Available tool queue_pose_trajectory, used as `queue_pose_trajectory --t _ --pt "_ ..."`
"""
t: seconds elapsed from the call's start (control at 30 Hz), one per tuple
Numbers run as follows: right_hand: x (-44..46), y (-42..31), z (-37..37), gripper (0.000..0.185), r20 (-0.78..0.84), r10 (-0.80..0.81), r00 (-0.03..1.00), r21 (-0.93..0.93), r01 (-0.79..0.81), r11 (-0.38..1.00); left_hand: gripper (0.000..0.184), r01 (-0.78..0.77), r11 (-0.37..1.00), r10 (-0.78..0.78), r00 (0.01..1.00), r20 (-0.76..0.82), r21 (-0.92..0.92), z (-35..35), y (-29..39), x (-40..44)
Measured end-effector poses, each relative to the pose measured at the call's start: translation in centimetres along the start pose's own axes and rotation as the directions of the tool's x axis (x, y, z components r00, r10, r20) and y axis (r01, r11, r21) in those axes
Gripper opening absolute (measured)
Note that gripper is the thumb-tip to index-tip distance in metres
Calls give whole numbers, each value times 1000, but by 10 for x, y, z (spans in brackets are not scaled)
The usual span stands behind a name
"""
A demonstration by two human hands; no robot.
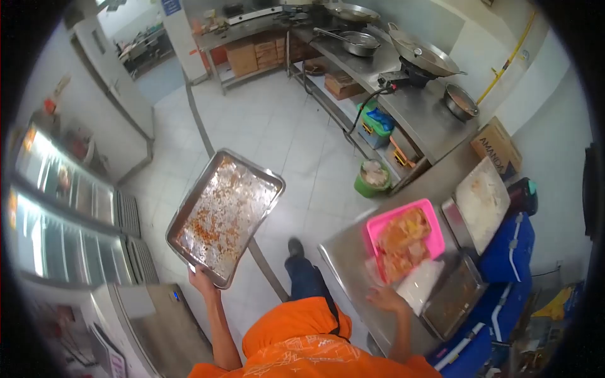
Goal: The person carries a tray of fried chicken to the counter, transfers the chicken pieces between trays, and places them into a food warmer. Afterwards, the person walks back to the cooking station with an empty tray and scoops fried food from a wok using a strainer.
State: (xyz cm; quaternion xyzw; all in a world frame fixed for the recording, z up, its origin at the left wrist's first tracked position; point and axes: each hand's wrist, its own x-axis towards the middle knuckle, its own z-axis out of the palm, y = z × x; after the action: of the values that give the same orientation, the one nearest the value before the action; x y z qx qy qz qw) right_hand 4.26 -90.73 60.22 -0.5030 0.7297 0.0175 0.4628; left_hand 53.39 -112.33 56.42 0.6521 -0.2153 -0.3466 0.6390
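Note:
My left hand (203, 279) grips the near edge of a metal baking tray (252, 189), which is held out tilted over the floor. Brown-orange crumbs and greasy residue cover much of its inside. My right hand (386, 298) is over the steel table (343, 249) with its fingers apart, holding nothing visible. Just beyond it lies a white sheet or bag (419, 285); whether they touch I cannot tell. A pink tray (435, 214) there holds orange-coloured pieces of what looks like marinated meat (403, 242). Nearer me is a shallow metal tray (454, 299).
A steel counter (435, 104) at the upper right carries woks and pans. Beneath it stand a green bucket (372, 179) and a box (342, 85). Blue coolers (507, 255) border the table's right side. Lit glass-door refrigerators (63, 220) line the left.

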Motion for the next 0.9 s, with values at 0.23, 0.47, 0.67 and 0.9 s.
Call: queue_pose_trajectory --t 0.23,0.47,0.67,0.9 --pt "213 -78 -195 35 -430 -197 881 373 372 850 20 22 1000 -23 980 195 4 228 29 184" --pt "423 -212 -247 35 -540 14 841 615 383 689 36 -146 988 126 952 280 52 384 97 313" --pt "529 -279 -444 39 -561 -21 828 757 523 391 31 -192 970 236 894 381 -149 623 134 397" --pt "714 -257 -706 57 -644 366 672 756 634 164 36 -103 978 191 781 595 -179 940 117 481"
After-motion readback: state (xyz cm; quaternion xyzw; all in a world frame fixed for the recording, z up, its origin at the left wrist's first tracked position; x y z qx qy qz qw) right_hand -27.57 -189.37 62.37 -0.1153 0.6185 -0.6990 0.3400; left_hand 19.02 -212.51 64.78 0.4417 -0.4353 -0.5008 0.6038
